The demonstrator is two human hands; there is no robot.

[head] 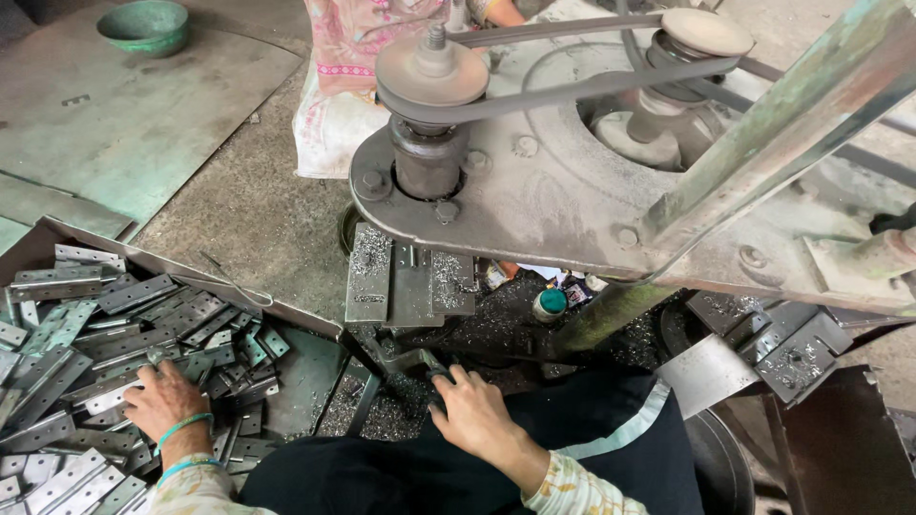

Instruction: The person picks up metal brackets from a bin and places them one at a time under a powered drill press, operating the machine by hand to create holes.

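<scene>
- Dark-trousered lap nearest; belt-driven drill press [572, 181] above.
- Tray [305, 381] of metal hinge plates [105, 334], left.
- Left hand [164, 399] spread flat on plates, picking one.
- Right hand [472, 410] curled on press handle [420, 360], probably gripping; next calls for seating a plate.

Concrete floor [258, 205]: green bowl [145, 25], sheet-metal plates [114, 105], hinge-filled tray [301, 367], swarf [382, 415].

Your left hand [164, 399] rests palm down on a heap of flat grey metal hinge plates [86, 334], which lie jumbled at all angles in a tray. Your right hand [474, 412] grips a dark metal lever [405, 362] lying amid metal shavings.
</scene>
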